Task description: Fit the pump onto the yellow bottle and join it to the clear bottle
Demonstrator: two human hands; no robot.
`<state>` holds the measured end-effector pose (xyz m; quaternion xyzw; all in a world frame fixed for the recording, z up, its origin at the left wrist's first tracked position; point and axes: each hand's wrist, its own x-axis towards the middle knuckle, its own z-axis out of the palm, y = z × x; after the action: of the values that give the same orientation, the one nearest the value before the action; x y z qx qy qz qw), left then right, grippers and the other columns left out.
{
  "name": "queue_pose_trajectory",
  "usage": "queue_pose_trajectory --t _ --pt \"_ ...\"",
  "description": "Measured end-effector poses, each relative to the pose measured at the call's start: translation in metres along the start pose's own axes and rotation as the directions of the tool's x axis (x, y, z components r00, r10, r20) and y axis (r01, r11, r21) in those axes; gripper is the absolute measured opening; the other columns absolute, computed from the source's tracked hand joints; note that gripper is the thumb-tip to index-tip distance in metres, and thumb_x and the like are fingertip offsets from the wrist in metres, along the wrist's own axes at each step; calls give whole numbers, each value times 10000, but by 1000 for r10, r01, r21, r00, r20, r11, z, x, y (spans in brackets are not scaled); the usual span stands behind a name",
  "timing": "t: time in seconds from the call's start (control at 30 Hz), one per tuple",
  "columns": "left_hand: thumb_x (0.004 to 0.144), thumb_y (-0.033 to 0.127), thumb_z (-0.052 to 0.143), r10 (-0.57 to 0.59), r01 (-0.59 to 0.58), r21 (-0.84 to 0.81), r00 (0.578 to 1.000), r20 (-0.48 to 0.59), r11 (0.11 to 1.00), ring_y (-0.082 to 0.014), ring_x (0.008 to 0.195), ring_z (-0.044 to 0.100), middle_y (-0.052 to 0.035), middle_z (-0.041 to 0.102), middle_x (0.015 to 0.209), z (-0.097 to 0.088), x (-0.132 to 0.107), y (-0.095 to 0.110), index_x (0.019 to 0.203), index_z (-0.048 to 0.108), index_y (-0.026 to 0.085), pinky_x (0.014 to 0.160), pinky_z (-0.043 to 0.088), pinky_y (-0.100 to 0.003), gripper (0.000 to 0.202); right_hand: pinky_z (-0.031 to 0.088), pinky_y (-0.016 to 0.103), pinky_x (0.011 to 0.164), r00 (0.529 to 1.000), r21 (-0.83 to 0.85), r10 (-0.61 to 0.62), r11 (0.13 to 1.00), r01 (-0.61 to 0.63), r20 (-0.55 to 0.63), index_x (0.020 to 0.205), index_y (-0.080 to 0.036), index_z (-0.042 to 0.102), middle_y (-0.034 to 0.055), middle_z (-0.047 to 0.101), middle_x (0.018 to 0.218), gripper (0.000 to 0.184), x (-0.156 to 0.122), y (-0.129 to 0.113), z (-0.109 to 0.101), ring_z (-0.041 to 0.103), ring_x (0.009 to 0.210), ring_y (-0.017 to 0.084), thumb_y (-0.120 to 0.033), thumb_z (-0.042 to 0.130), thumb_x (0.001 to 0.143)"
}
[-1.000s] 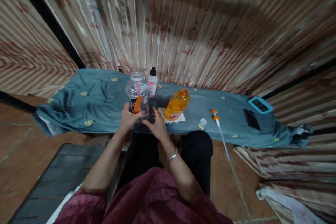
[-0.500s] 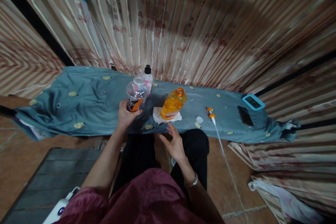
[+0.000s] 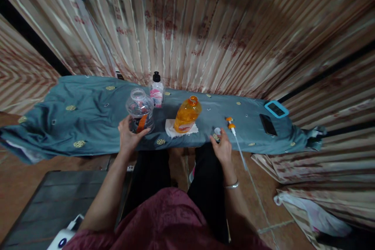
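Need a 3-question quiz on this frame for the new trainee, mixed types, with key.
1. Multiple choice: the left hand is on
a) the phone
b) the wide clear bottle
c) the blue-framed device

2. True or false: the orange bottle stands on a white sheet.

3. Short answer: which object is the right hand nearest to?

Key:
1. b
2. True
3. The small white disc; whether the fingers touch it can't be told.
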<state>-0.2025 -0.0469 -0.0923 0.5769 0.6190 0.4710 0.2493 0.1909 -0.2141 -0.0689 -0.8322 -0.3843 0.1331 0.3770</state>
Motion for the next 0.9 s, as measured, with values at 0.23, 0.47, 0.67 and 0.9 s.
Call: queue_pose_trajectory --t 0.23,0.47,0.67,0.9 --pt "857 674 1010 35 -37 -66 999 -42 997 -383 1221 784 -79 762 1272 -27 -71 -3 1343 755 315 1158 712 -627 656 739 659 1203 990 -360 107 924 -132 -88 1626 -255 773 145 783 1715 510 58 11 -43 826 1461 394 -432 922 1172" --pt "911 508 980 203 -170 -192 966 163 966 -346 1180 818 -90 814 1327 10 -92 50 1391 800 311 1109 737 -549 549 764 604 1142 957 -502 283 821 -273 -57 1574 -244 797 140 820 1638 469 95 19 -55 857 1374 364 -450 923 1172" --pt "893 430 975 278 -216 -281 939 205 935 -336 1241 825 -92 807 1377 52 -72 71 1425 796 299 1099 747 -517 577 765 606 1138 939 -423 344 851 -312 -2 1574 -232 796 149 821 1633 477 94 38 -60 858 1367 366 -457 922 1173" --pt "888 498 1013 271 -204 -322 946 180 925 -332 1253 832 -108 771 1439 80 -57 70 1499 758 281 1101 752 -529 696 763 615 1144 902 -69 416 903 -425 -119 1573 -248 796 133 820 1639 462 46 83 -121 855 1373 364 -453 916 1177"
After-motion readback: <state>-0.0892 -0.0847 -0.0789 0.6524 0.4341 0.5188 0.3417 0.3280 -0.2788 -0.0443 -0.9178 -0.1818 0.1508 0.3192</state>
